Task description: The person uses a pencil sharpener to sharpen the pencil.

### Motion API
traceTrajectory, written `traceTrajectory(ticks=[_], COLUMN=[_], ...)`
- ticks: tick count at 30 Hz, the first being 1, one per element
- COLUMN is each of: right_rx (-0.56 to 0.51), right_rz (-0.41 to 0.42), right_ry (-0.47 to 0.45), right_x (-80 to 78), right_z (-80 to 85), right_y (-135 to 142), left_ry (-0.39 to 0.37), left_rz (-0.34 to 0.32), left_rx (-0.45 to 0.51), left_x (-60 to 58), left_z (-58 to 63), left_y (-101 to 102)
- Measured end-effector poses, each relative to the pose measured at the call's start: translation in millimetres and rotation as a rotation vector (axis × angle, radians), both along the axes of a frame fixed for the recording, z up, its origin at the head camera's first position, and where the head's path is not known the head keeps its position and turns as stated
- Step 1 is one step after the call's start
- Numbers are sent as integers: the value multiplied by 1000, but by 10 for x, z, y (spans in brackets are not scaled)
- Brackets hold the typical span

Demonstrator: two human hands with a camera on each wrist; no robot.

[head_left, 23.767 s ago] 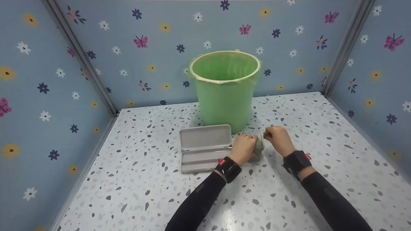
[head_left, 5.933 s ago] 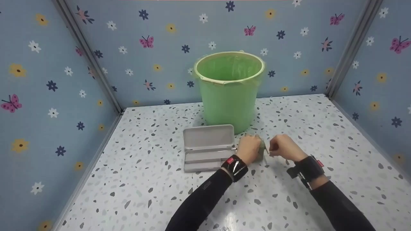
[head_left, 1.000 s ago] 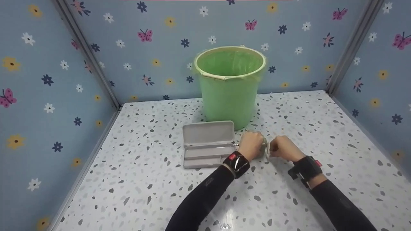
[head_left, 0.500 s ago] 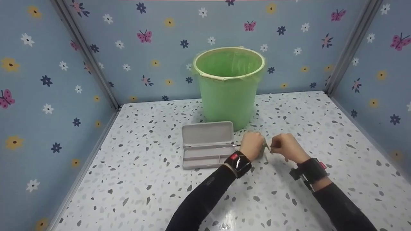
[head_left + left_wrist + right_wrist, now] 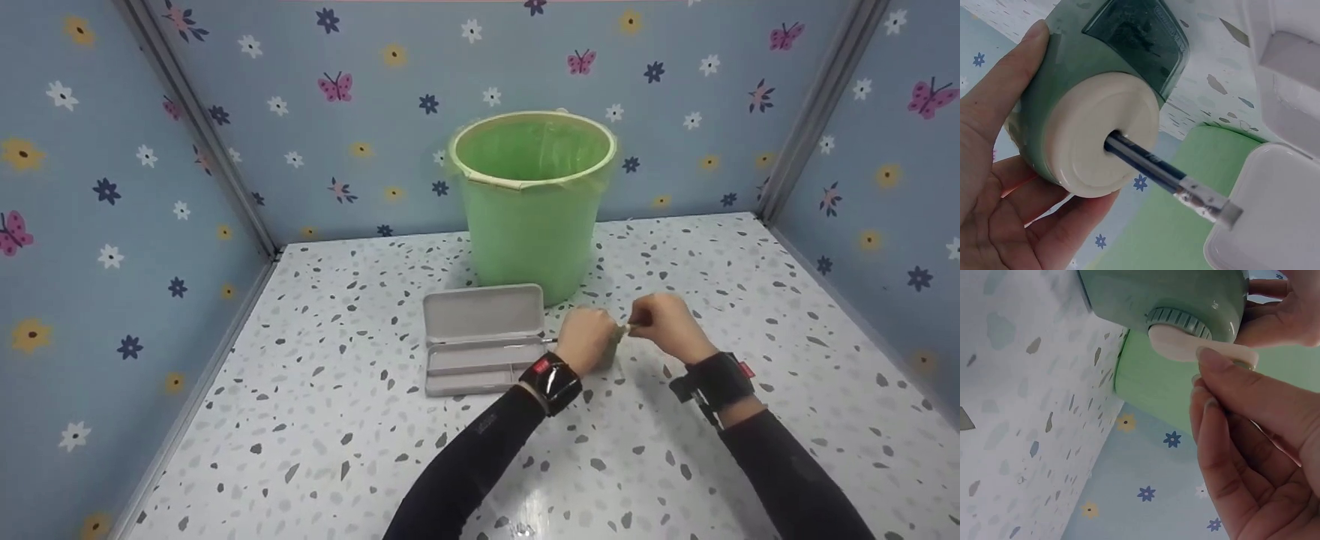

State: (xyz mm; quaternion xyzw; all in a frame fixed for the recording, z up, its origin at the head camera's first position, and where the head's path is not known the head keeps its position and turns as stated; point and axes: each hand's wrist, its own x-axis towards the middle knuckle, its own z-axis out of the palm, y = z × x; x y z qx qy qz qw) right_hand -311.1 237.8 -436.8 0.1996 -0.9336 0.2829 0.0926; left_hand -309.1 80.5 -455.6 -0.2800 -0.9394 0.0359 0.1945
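My left hand [image 5: 586,341] grips a green crank pencil sharpener [image 5: 1067,67] on the table, mostly hidden behind that hand in the head view. From the hole in its cream front [image 5: 1086,146] sticks a dark blue pencil [image 5: 1148,166], its metal ferrule and eraser end [image 5: 1213,208] outward. The tip inside is hidden. On the sharpener's other side, my right hand [image 5: 670,326] pinches the end of the cream crank handle [image 5: 1176,344] between thumb and fingers. A dark see-through shavings drawer [image 5: 1140,39] shows on the sharpener's body.
An opened grey pencil case [image 5: 484,315] lies just left of the left hand, its compartments bare. Behind it stands a green bin [image 5: 532,232] with a liner. Flower-patterned walls [image 5: 360,90] enclose the speckled table [image 5: 337,450] at the back and sides.
The right hand has moved up and away over the last half second, swinging the crank round with it. The left hand keeps its grip on the sharpener throughout; the pencil case and bin stay put.
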Motion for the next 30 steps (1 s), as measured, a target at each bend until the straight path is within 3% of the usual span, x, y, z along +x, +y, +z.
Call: traceTrajectory(ticks=[6,10,17,30], right_rx=[43,52,44,18], right_rz=[-75,-114,-142,-80], right_ry=[28,51,105,-55], right_x=[-125,-206,-367,-484], right_z=[17,-44,-202,-371], right_y=[-84,-114,-131,-63], left_ry=[30,31,55,-7], left_rz=[-13,-13,-37,-80], left_rx=[-8,-37,5,16], left_x=[2,8,-12,-58], left_z=[-21,-33,-37,-25], left_y=[-31,-36,-34,-58])
